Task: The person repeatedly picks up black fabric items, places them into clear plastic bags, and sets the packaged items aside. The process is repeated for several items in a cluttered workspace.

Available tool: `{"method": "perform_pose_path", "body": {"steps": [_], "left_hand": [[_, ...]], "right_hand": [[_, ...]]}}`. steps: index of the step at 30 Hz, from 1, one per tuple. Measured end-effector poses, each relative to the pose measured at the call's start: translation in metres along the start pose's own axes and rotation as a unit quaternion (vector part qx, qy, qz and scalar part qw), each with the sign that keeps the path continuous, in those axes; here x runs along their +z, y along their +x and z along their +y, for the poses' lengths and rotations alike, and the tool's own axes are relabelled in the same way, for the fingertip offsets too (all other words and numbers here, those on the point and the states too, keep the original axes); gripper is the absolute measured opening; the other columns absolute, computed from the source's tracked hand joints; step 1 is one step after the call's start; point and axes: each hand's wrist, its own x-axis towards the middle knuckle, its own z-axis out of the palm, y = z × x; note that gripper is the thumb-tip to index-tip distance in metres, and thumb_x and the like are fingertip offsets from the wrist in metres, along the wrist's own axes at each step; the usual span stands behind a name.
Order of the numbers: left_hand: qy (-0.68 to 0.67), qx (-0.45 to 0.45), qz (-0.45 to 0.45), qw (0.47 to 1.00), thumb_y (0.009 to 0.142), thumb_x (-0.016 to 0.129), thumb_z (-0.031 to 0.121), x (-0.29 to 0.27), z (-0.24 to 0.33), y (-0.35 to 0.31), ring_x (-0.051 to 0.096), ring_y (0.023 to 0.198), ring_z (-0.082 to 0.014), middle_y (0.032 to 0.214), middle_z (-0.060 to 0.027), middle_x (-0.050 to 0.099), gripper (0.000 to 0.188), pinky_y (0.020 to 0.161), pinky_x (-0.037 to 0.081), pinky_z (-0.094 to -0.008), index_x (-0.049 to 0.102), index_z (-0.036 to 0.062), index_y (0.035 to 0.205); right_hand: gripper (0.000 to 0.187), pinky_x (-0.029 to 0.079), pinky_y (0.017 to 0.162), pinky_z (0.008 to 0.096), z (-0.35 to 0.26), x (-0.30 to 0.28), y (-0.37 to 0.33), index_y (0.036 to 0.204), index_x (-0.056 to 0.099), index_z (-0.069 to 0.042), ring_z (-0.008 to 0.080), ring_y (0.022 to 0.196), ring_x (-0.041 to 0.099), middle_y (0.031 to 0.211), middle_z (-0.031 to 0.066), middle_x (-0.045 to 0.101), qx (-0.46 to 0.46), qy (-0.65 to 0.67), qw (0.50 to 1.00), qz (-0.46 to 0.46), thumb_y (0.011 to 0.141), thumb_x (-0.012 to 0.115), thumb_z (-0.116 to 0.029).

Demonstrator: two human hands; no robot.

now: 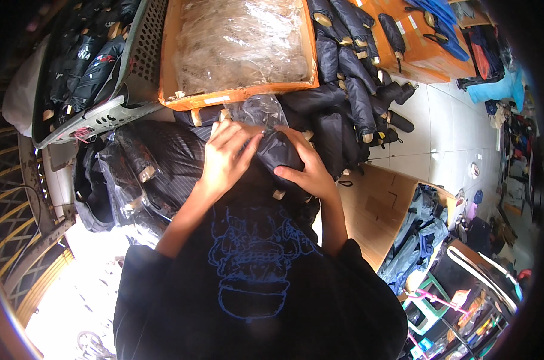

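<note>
A folded black umbrella is held in front of my chest, its far end inside a clear plastic sleeve. My right hand wraps round the umbrella from the right, with the thumb along its near end. On the other side, my left hand has its fingers bent and pinched together at the sleeve's edge; the fingertips are partly hidden. Beneath both hands lies a heap of more black folded umbrellas, several with pale wooden handle ends showing.
Beyond my hands stands an orange carton with crumpled clear plastic in it. A grey perforated crate of dark umbrellas is at the left. On the right, a brown cardboard box holds blue-grey fabric items, near a green stool.
</note>
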Motion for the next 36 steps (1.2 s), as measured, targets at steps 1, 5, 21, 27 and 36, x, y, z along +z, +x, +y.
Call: {"method": "perform_pose_path", "body": {"steps": [1,5,21,27,36], "left_hand": [[-0.006,0.01,-0.019,1.0,0.076,0.073,0.003,-0.003,0.002,0.0,0.057,0.074,-0.0252,0.08,-0.0066,0.062,0.012,0.072,0.043,-0.035,0.068,0.0044,0.087],[0.009,0.013,-0.014,1.0,0.073,0.073,-0.002,-0.005,0.003,-0.01,0.06,0.076,-0.0233,0.086,-0.006,0.067,0.019,0.071,0.045,-0.0343,0.069,0.0043,0.091],[-0.025,-0.083,0.114,0.99,0.076,0.07,-0.002,0.001,0.017,-0.035,0.06,0.076,-0.0249,0.086,-0.0088,0.065,0.017,0.069,0.042,-0.0337,0.065,0.0035,0.091],[-0.059,-0.094,0.146,0.983,0.081,0.063,-0.007,-0.002,0.018,-0.032,0.063,0.076,-0.0262,0.086,-0.0129,0.065,0.012,0.072,0.049,-0.0337,0.061,0.0,0.09],[-0.239,-0.239,0.102,0.935,0.084,0.065,-0.004,0.006,0.027,-0.063,0.058,0.083,-0.0152,0.097,-0.0101,0.051,0.018,0.072,0.051,-0.0272,0.059,-0.0033,0.101]], "right_hand": [[0.076,0.032,0.108,0.0375,-0.002,-0.001,-0.001,0.136,0.046,0.002,0.0304,0.131,0.043,0.139,0.0191,0.045,-0.002,-0.02,1.0,0.004,0.075,0.078,-0.03],[0.085,0.032,0.109,0.037,-0.005,0.001,-0.003,0.138,0.043,0.002,0.0307,0.132,0.043,0.142,0.0199,0.043,-0.013,-0.09,0.996,-0.001,0.072,0.081,-0.034],[0.061,0.039,0.101,0.0398,-0.015,0.037,-0.001,0.127,0.052,0.004,0.0339,0.116,0.053,0.128,0.0189,0.053,-0.058,-0.119,0.981,0.144,0.075,0.077,-0.015],[0.046,0.029,0.109,0.0397,-0.034,0.047,-0.002,0.133,0.044,0.006,0.0346,0.128,0.042,0.136,0.021,0.043,-0.007,-0.025,0.995,0.101,0.096,0.051,-0.021],[0.055,0.038,0.104,0.0385,-0.024,0.077,-0.036,0.133,0.047,0.002,0.0329,0.125,0.047,0.135,0.0188,0.046,0.031,-0.002,0.983,0.18,0.084,0.067,-0.013]]}}
